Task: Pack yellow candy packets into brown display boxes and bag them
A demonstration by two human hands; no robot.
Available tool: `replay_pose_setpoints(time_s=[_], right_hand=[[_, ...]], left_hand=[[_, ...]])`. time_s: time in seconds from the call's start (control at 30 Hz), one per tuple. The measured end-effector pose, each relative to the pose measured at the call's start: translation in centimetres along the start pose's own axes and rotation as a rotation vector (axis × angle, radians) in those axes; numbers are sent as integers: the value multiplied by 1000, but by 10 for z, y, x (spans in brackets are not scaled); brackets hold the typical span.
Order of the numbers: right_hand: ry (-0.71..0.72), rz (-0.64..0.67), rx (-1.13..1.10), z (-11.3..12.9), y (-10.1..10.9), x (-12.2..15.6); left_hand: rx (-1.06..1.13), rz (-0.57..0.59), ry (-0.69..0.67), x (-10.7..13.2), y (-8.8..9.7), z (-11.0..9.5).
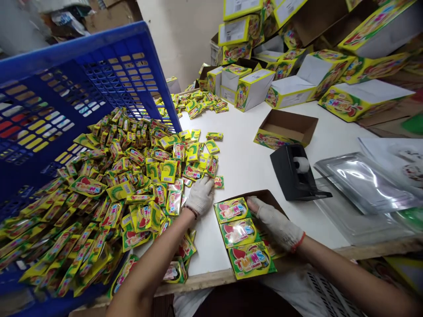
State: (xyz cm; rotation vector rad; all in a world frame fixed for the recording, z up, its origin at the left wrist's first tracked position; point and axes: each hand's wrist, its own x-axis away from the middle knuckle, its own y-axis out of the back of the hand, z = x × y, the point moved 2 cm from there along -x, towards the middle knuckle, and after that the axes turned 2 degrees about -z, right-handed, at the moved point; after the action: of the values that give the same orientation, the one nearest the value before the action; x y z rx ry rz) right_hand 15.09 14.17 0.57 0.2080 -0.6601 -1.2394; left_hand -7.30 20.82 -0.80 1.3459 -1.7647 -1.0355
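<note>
Both my hands wear white knit gloves. My left hand [201,196] rests on the edge of a big heap of small yellow-green candy packets [125,185], with its fingers curled down onto packets near a loose one [218,182]. My right hand [276,224] lies with its fingers stretched on an open brown carton [264,197], which holds larger yellow "TUMS" packs [238,232] laid in a row. The pile spills out of a tilted blue plastic crate [82,79] on the left.
A black tape dispenser [295,174] stands right of the carton. An empty open box [284,127] lies behind it. Stacked yellow printed boxes [297,75] fill the back and right. Clear plastic sheets [366,182] lie at the right. The white table [244,163] ends at a wooden front edge.
</note>
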Motion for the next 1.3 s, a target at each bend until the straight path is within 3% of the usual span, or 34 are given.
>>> replay_pose_setpoints(time_s=[0.1, 0.17, 0.33, 0.43, 0.53, 0.6, 0.67, 0.8, 0.87, 0.93, 1.0, 1.1, 1.3], right_hand=[[-42, -32, 14, 2, 22, 1], [-80, 15, 130, 8, 31, 2], [-137, 223, 459, 24, 27, 1], [-147, 272, 510, 24, 21, -5], [-108, 297, 512, 25, 23, -8], [-64, 283, 489, 29, 29, -6], [27, 168, 397, 37, 39, -2], [267, -145, 37, 58, 67, 11], [274, -220, 69, 65, 83, 17], [207, -284, 266, 68, 96, 24], [108, -286, 483, 66, 103, 29], [1, -183, 680, 59, 95, 29], [-24, -53, 755, 49, 56, 7]], left_hand=[[-182, 63, -38, -32, 1, -7], [-274, 100, -42, -43, 1, -13], [-393, 120, -33, -34, 12, -21], [-425, 32, 10, -13, 32, -26], [-412, -149, 32, 9, 56, -37], [-348, -298, -23, 23, 67, -51], [-283, -403, -131, 33, 70, -68], [-218, -409, -348, 43, 52, -103], [-172, -409, -355, 48, 36, -112], [-174, -402, -304, 56, 19, -113], [-255, -331, -273, 67, 3, -108], [-384, -207, -268, 83, -15, -97], [-405, -228, -295, 91, -21, -86]])
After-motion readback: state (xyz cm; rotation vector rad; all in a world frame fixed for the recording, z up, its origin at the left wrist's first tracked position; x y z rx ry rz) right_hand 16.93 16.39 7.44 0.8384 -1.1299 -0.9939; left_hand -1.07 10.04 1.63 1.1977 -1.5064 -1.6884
